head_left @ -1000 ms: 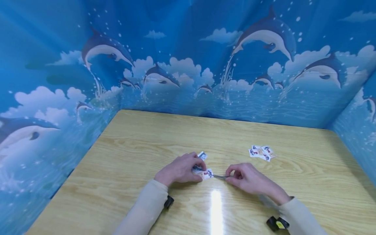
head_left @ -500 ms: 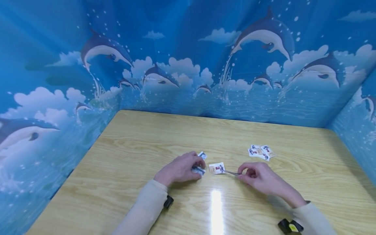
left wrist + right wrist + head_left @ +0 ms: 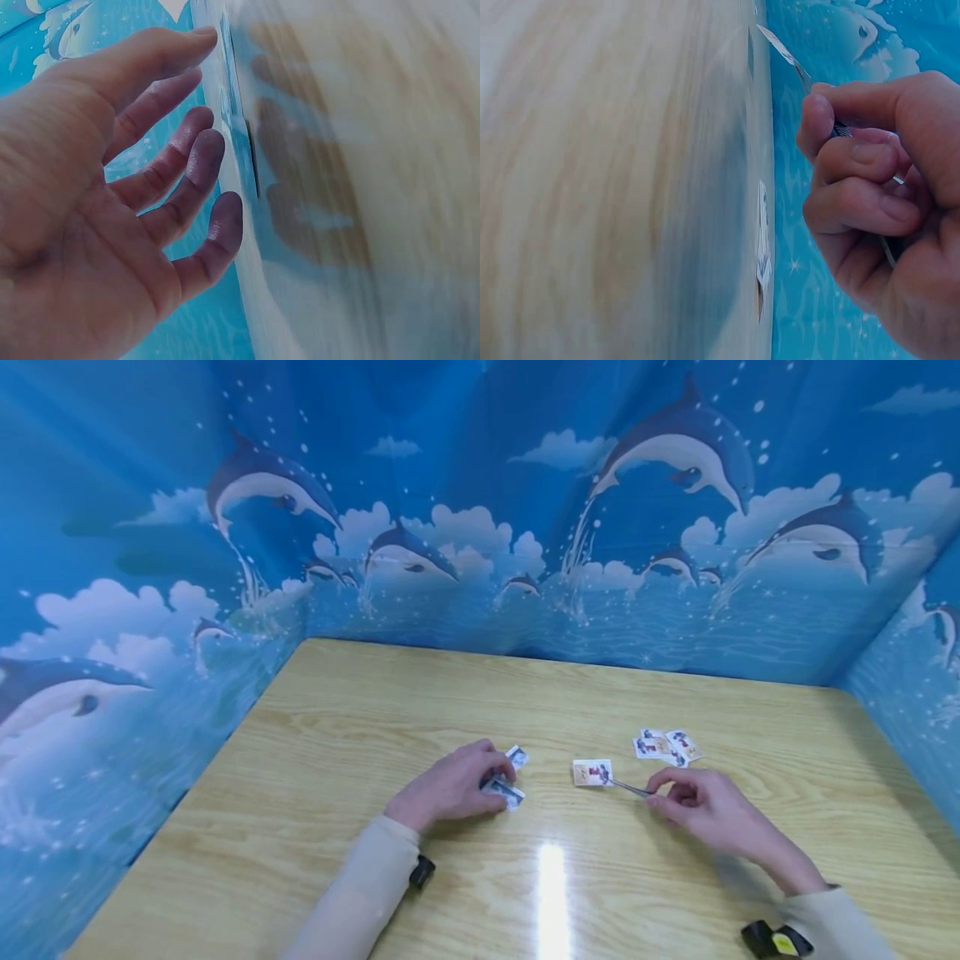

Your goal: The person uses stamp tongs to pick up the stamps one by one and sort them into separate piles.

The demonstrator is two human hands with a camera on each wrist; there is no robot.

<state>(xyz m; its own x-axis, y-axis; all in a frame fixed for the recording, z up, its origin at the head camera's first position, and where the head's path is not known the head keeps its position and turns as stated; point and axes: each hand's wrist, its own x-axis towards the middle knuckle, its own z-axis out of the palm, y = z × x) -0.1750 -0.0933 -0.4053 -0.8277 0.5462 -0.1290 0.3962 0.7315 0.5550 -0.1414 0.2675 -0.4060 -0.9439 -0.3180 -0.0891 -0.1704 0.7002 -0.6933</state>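
My right hand [image 3: 712, 814] pinches a pair of metal tweezers [image 3: 632, 788] between thumb and forefinger. A small printed card [image 3: 592, 772] with a figure on it is caught in their tips. In the right wrist view this card [image 3: 778, 45] is held up off the table, tilted. My left hand [image 3: 453, 785] is over the table, its fingers loosely bent around small blue-and-white cards [image 3: 507, 794]. The left wrist view shows the fingers [image 3: 206, 161] apart, with nothing between them. One more card [image 3: 517, 757] peeks out beyond the fingertips.
Several similar cards [image 3: 663, 747] lie overlapping on the right part of the wooden table [image 3: 375, 718]. A blue dolphin-print cloth [image 3: 480, 560] rises behind the table and along both sides. A bright light reflection [image 3: 552, 902] marks the near tabletop.
My right hand has drawn the printed card away from the left hand with the tweezers, rightward and slightly farther back. The left hand has shifted slightly, showing more of the blue-and-white cards.
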